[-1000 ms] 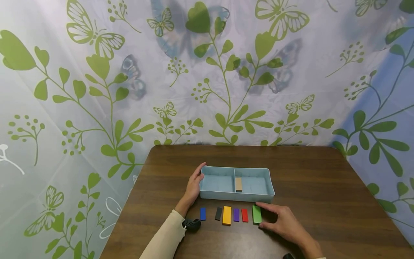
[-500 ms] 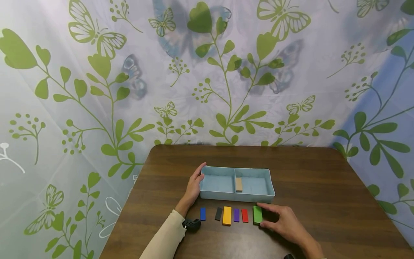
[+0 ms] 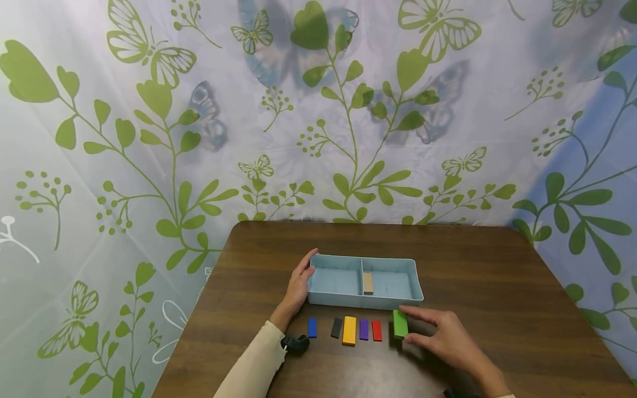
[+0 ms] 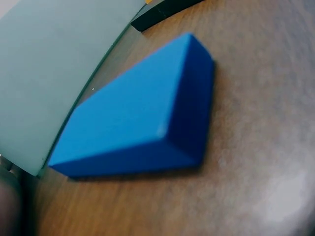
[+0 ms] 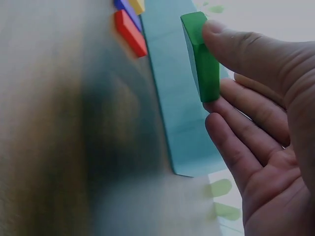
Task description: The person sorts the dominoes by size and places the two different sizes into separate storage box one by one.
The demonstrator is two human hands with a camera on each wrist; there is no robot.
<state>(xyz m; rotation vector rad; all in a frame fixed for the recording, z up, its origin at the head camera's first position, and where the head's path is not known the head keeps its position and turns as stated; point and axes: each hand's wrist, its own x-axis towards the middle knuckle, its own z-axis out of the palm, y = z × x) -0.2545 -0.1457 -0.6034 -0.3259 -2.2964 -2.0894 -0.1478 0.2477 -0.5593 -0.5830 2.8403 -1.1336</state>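
One block is inside the tray [image 3: 365, 302], one is in hand, and five lie on the table [image 3: 487, 276]. The tan block [image 3: 368, 283] is in the right compartment, up against the divider [image 3: 361, 276].

The right hand [image 3: 443, 334] holds the green block [image 3: 400, 324], pinched between thumb and fingers, just in front of the tray's right end and outside it. It seems to be off the table, going by the dark shadow beside it, though the blurred right wrist view makes that hard to settle. The left hand [image 3: 297, 282] lies along the tray's left end, its fingers fairly straight against it (the left wrist view shows little of that hand).

Before the tray, apart from one another, lie the blue block [image 3: 312, 328], black block [image 3: 336, 328], yellow block [image 3: 349, 330], purple block [image 3: 364, 330] and red block [image 3: 376, 330]. No hand touches any of these five. By that count, I judge the work only partly done: the green block is not yet set down, and the row is unhandled.
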